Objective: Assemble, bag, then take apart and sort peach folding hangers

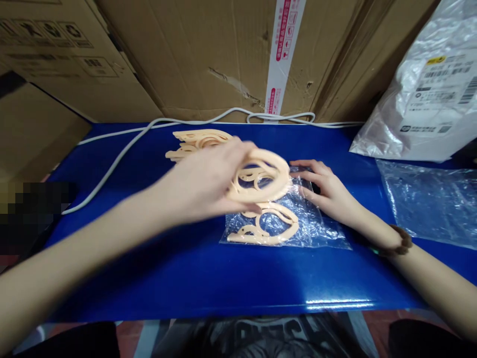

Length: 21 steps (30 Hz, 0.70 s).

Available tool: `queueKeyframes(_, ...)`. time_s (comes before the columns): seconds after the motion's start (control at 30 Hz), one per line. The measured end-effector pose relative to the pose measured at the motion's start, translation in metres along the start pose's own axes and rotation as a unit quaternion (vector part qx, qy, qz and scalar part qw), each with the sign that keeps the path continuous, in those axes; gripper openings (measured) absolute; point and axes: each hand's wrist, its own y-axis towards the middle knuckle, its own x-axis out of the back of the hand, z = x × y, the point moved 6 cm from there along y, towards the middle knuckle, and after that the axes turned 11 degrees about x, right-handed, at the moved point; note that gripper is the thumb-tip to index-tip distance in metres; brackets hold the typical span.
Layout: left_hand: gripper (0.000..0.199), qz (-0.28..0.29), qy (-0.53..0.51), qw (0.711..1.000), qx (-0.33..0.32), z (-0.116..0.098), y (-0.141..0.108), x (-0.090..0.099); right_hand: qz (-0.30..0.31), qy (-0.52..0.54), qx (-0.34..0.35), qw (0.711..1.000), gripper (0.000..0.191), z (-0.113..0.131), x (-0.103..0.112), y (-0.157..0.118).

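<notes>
My left hand (212, 181) is closed around a peach-coloured, curved plastic piece (278, 186) with an oval loop, which looks like a folded travel hanger. It is held over a clear plastic bag (316, 231) that lies flat on the table. At least one similar peach piece (286, 233) shows in or under the clear film. My right hand (328, 191) touches the bag's right part, its fingers stretched out and apart. Beyond my left hand lies a small pile of the same peach pieces (201, 136), partly hidden by that hand.
The table (208, 283) is blue. A white cable (122, 164) runs along its back and left. Cardboard boxes (208, 44) stand behind. At the right are a white labelled mailing bag (402, 114) and another clear plastic bag (432, 204).
</notes>
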Motion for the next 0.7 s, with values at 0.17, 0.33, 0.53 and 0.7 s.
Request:
queueKeyframes(0.17, 0.085, -0.063, -0.008, 0.997, -0.046, -0.036, -0.029, -0.028, -0.229, -0.058, -0.003, 0.972, 0.014, 0.022, 0.042, -0.008)
queueKeyframes(0.33, 0.099, -0.101, -0.023, 0.994, -0.042, -0.032, -0.043, -0.043, -0.134, 0.015, 0.019, 0.991, 0.013, 0.054, 0.041, -0.002)
queueKeyframes(0.53, 0.095, -0.109, -0.028, 0.992, -0.065, -0.043, -0.048, -0.048, 0.069, 0.231, -0.058, 0.969, 0.038, 0.075, -0.002, -0.005)
queueKeyframes(0.7, 0.083, -0.116, -0.025, 0.990, -0.074, -0.043, -0.050, -0.044, 0.004, 0.307, -0.132, 0.943, 0.030, 0.062, 0.008, -0.009)
